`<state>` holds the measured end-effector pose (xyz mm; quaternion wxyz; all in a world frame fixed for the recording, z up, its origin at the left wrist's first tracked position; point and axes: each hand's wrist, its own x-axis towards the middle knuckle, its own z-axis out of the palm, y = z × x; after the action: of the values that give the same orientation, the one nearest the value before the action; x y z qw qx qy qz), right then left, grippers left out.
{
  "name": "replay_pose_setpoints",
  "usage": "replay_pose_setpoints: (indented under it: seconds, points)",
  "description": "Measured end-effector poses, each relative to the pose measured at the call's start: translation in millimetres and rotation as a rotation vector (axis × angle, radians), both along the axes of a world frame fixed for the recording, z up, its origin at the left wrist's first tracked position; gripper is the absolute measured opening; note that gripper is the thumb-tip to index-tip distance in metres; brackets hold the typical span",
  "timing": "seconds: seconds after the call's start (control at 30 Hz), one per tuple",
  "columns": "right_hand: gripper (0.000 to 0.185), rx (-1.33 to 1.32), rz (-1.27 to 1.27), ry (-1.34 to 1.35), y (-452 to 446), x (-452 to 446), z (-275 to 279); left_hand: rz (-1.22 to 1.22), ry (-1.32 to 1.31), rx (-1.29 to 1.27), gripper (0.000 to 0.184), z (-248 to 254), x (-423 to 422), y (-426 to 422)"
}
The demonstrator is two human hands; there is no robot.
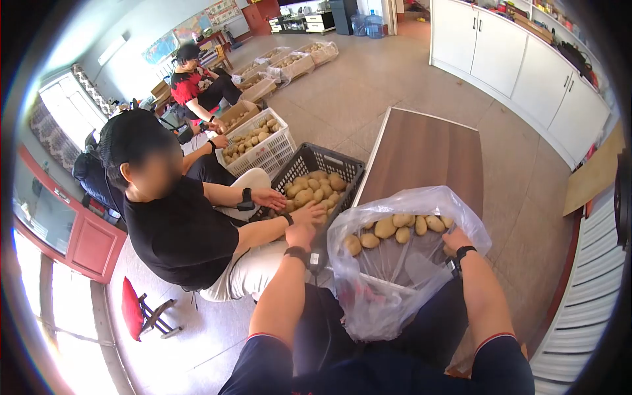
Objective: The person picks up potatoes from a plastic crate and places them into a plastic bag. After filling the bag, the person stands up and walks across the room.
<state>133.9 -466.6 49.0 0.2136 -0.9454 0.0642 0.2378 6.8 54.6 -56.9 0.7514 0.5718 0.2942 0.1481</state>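
Note:
A clear plastic bag (411,306) stands open before me, with several potatoes (385,228) lying along its far side. My right hand (458,239) is inside the bag's right edge by the potatoes, its fingers curled; what they close on is hidden. At the near edge of a black crate (361,172) of potatoes (304,197) is my left hand (301,234). Its fingers are hidden behind the back of the hand. Right beside it, a co-worker's hand (311,212) reaches over the crate's potatoes, and that person's other hand (270,198) is at the crate's left side.
A brown-topped table (431,148) extends beyond the bag. A white crate (280,148) of potatoes stands behind the black one, with cardboard boxes (289,66) of potatoes farther back. Another person (187,85) sits there. A red folding stool (135,309) is at left, white cabinets (503,56) at right.

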Motion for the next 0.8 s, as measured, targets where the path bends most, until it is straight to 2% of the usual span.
replay_pose_setpoints:
  seconds: [0.03,0.07,0.1,0.13,0.2,0.23,0.27,0.33,0.47,0.57,0.63,0.8]
  points:
    - [0.073,0.015,-0.003,-0.024,-0.2,0.6,-3.3,-0.158,0.214,0.569,0.028,-47.2,9.4,25.7]
    - [0.073,0.016,-0.004,-0.03,-0.2,-1.4,-0.9,-0.312,0.431,1.138,0.029,-70.9,15.4,39.3]
    - [0.076,0.017,0.039,-0.061,0.5,-5.2,3.5,-0.25,0.33,0.851,0.034,-42.1,8.5,20.5]
    - [0.079,0.018,0.083,-0.091,3.3,-9.3,10.1,-0.248,0.326,0.853,0.034,-23.0,6.0,6.1]
    - [0.082,-0.001,0.117,-0.121,6.5,-15.2,18.9,-0.226,0.223,0.627,0.039,-6.8,4.1,-9.3]
    - [0.086,-0.023,0.152,-0.147,8.0,-18.9,23.4,-0.249,-0.061,0.861,0.042,-6.7,2.2,-10.4]
    - [0.086,-0.024,0.153,-0.149,10.0,-23.7,28.7,-0.202,0.026,0.555,0.041,-7.3,4.2,-14.7]
    - [0.086,-0.075,0.164,-0.155,15.7,-33.8,42.2,0.079,0.137,-0.086,0.039,103.2,-6.8,-70.7]
    - [0.081,-0.065,0.275,-0.14,8.3,-30.2,29.5,0.059,0.143,-0.081,0.035,121.3,-9.2,-81.2]
    - [0.085,-0.176,0.36,-0.051,15.4,-32.1,33.7,0.046,0.177,-0.027,0.034,130.6,-10.7,-87.7]
    - [0.084,-0.36,0.406,-0.07,22.4,-32.6,27.5,0.07,0.166,-0.051,0.034,132.5,-13.2,-90.6]
    - [0.082,-0.411,0.323,-0.099,30.2,-45.9,35.2,0.108,0.136,-0.123,0.033,130.9,-16.8,-90.6]
